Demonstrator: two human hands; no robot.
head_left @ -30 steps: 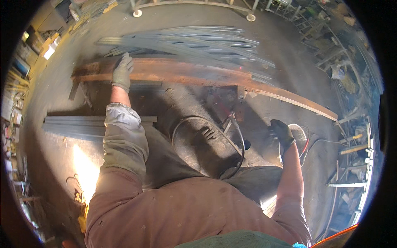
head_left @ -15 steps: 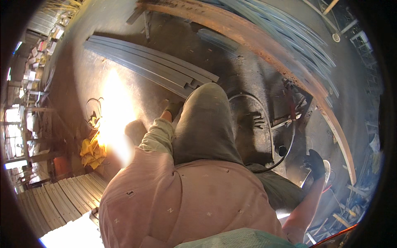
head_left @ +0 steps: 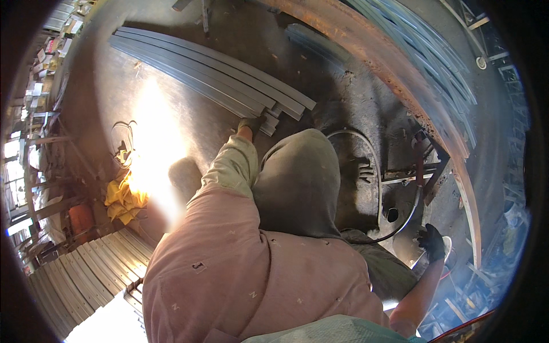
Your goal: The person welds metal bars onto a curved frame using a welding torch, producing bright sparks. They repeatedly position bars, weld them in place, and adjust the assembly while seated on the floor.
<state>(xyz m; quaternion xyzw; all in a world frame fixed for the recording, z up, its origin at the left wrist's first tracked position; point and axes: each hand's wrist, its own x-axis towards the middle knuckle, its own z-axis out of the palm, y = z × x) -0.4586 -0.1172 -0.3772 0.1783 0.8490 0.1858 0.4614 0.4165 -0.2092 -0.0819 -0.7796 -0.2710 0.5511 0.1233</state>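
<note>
Several grey metal channels (head_left: 211, 74) lie side by side on the floor ahead of me, their near ends staggered. My left hand (head_left: 251, 123), in a dark glove, is at the near end of the front channel, its fingers closed against the metal. The knee stands just right of that hand. Out to the right, my right hand (head_left: 432, 243) wears a black glove; its fingers are apart and hold nothing I can see. Beside it is a pale round rim (head_left: 448, 249).
A long rusty steel beam (head_left: 394, 74) crosses the upper right, with thin metal lengths (head_left: 423, 51) beyond it. A hose (head_left: 377, 171) curves along the floor at my right. Yellow cloth (head_left: 123, 200) lies left by a bright sunlit patch. Ribbed sheets (head_left: 86, 274) are at lower left.
My left hand has reached forward from beside the knee to the channel ends. The view has shifted and the knee sits further right. My right hand stays out at the right side.
</note>
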